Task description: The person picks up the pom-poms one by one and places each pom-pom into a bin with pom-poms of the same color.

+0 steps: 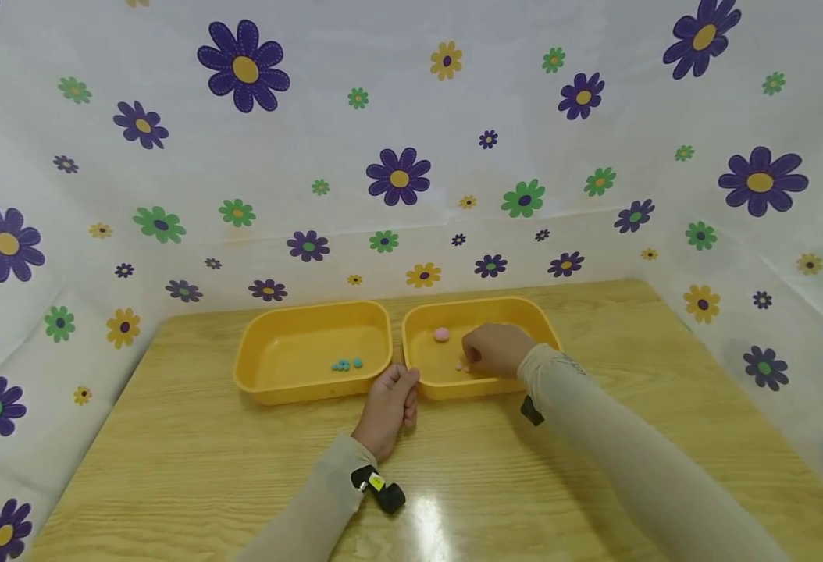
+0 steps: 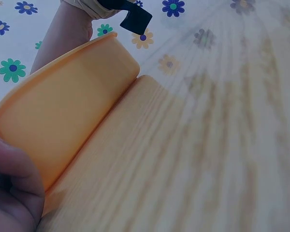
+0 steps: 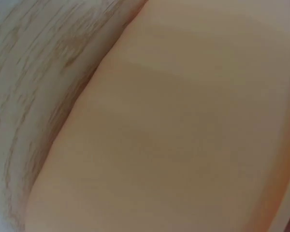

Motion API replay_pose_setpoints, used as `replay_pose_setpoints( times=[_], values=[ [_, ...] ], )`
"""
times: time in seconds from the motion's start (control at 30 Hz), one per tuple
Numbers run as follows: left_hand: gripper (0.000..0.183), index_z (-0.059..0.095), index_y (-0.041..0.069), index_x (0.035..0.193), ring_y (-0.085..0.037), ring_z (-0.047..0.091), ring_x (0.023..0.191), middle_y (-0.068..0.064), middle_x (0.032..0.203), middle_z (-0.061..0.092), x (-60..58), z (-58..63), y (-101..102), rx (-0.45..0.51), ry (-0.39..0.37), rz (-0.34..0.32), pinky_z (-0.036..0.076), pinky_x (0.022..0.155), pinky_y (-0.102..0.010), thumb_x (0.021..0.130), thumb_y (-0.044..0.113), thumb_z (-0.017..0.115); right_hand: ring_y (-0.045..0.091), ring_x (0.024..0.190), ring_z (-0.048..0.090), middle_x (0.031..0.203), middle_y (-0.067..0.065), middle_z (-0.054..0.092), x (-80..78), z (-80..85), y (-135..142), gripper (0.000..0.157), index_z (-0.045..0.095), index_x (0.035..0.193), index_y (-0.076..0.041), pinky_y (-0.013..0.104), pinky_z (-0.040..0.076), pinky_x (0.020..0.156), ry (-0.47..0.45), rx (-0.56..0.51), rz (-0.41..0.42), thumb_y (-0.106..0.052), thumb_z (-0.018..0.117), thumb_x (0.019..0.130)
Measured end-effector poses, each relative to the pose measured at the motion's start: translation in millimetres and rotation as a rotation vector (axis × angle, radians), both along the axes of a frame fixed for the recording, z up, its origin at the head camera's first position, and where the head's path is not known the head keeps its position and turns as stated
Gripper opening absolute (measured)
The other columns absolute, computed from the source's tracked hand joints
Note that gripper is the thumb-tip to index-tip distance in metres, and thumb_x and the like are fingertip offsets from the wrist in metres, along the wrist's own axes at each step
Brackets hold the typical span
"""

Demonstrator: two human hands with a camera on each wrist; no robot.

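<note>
Two yellow plastic trays stand side by side. My left hand is at the near left corner of the right tray, its thumb and curled fingers gripping the rim. In the left wrist view, curled fingers lie against that tray's outer wall. My right hand reaches down into the right tray, fingers bent toward its floor. Tiny pink balls lie by its fingertips; whether it pinches one is hidden. A larger pink ball lies farther back. In the right wrist view, the tray wall fills most of the picture.
Several small blue balls lie in the left tray, near its right end. Both trays stand on a wood-grain table. A white flower-print cloth rises behind and on both sides.
</note>
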State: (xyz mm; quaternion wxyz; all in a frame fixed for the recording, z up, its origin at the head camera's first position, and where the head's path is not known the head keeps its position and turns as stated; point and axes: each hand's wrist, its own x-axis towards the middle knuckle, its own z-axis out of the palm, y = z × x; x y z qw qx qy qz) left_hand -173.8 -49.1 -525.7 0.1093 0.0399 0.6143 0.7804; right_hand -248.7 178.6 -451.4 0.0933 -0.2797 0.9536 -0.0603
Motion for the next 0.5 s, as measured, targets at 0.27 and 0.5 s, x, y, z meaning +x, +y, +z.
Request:
replay_pose_setpoints(
  times=[0.27,0.5],
  values=[
    [0.034,0.044,0.010,0.083,-0.012,0.041,0.052,0.000,0.066,0.041,1.9,2.2,1,0.000,0.010,0.003,0.037,0.047,-0.023,0.110,0.029,0.054,0.020,0.086,0.063,0.095,0.003,0.070,3.0,4.2,13,0.010,0.069,0.102,-0.010,0.039,0.055,0.085,-0.011,-0.094,-0.026,-0.014,0.074,0.094],
    [0.033,0.044,0.010,0.083,-0.011,0.041,0.052,0.001,0.066,0.042,1.8,1.4,1,0.000,0.018,0.000,0.037,0.047,-0.023,0.110,0.028,0.053,0.018,0.082,0.063,0.095,0.004,0.070,31.1,30.4,20,0.021,0.066,0.116,-0.004,0.039,0.056,0.081,0.088,-0.254,-0.082,-0.012,0.070,0.097]
  ],
)
